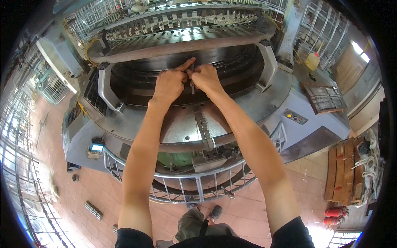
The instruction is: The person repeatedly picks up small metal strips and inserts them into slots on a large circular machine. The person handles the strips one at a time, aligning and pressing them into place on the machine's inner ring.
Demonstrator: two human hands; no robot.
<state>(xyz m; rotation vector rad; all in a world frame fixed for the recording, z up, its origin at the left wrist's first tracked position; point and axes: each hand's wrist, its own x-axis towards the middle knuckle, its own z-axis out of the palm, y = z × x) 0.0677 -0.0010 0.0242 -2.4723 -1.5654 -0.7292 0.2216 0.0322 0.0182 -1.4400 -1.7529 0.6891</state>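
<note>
Both arms reach forward to a large circular knitting machine (269, 97). My left hand (168, 86) has its index finger stretched toward the right, while the other fingers are curled in; whatever they hold, if anything, is hidden. Close against it, my right hand (206, 78) is closed in a pinch around a slim metal piece (192, 89), whose lower end hangs below the fingers. Behind the hands runs the dark, curved inner ring (231, 58) of the machine. Below them, a segmented metal block (203, 128) lies across the shiny plate (178, 126).
Silver brackets (269, 66) (106, 89) flank the opening. A curved metal railing (198, 177) stands between my body and the machine. On the right are a control panel (295, 116), a dark framed tray (324, 98) and a yellowish jug (312, 61). Red fire extinguishers (336, 213) lie near wooden boards (345, 171).
</note>
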